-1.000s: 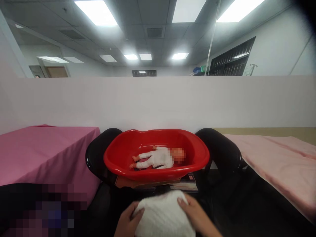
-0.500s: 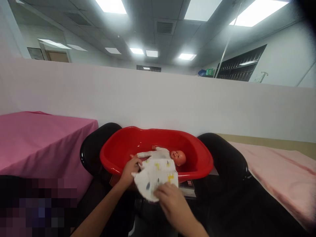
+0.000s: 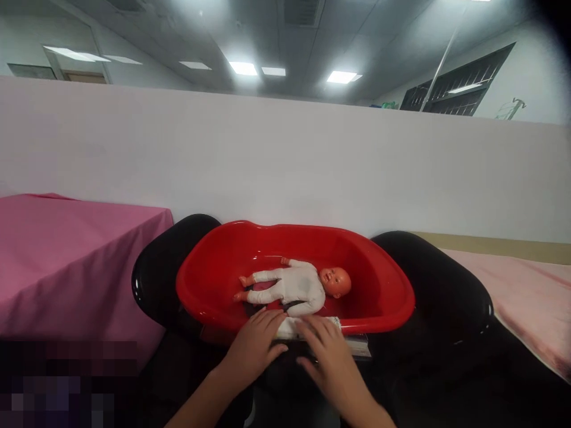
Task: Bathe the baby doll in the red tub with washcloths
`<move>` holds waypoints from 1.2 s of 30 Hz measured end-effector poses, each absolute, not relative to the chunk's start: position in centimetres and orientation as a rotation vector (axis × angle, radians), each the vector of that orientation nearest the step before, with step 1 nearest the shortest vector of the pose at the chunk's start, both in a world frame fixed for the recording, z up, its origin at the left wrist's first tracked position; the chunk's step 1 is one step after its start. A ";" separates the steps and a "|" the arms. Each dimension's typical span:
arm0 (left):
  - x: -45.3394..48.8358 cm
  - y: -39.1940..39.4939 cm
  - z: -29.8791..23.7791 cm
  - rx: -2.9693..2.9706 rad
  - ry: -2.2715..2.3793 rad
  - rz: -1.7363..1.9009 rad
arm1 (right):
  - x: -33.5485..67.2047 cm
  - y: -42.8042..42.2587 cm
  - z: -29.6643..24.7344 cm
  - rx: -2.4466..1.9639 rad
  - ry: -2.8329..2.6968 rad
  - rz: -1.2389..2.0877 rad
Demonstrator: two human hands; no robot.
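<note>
Spanning the room, a white partition [image 3: 285, 160] stands under ceiling light panels [image 3: 341, 76]. A pink-draped table [image 3: 66, 255] and a paler pink table [image 3: 535, 291] flank black chairs [image 3: 446, 291] bearing a red baby bathtub [image 3: 379, 291]. Inside it a doll [image 3: 294, 285] lies face up. The left hand [image 3: 254, 345] and right hand [image 3: 328, 356] rest flat, fingers spread, on a folded white cloth [image 3: 289, 327] at the tub's near rim.

1. A red tub [image 3: 223, 267] is borne on a stack of books [image 3: 357, 345] between two black chairs [image 3: 446, 297].
2. A doll [image 3: 294, 285] is laid on its back inside the tub.
3. A folded white cloth [image 3: 307, 326] is laid over the stack, at the tub's near rim.
4. The table on the left is covered by a pink cloth [image 3: 66, 255].
5. A tan surface [image 3: 491, 246] on the right is partly covered by a pale pink cloth [image 3: 530, 291].
</note>
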State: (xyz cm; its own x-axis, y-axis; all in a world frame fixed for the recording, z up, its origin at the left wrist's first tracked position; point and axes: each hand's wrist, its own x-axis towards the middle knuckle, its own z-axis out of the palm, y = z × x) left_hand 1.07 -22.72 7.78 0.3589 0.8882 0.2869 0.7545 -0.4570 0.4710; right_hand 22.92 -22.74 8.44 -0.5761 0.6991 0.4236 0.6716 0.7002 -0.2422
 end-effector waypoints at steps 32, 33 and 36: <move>-3.0 -19.4 7.5 2.550 1.676 -0.066 | 28.1 -16.1 11.7 -1.444 -2.831 0.022; -3.2 -19.4 7.4 2.551 1.677 -0.069 | 28.4 -16.0 11.6 -1.452 -2.821 0.019; -3.7 -19.4 7.2 2.549 1.664 -0.064 | 29.0 -16.0 11.5 -1.464 -2.799 0.010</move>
State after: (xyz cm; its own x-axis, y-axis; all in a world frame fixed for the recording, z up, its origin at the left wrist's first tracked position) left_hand -3.70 -19.44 7.23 0.4031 0.9109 -0.0880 0.9150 -0.3993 0.0583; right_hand 29.02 -15.97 11.48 -0.5702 0.8213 -0.0182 0.8214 0.5703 0.0021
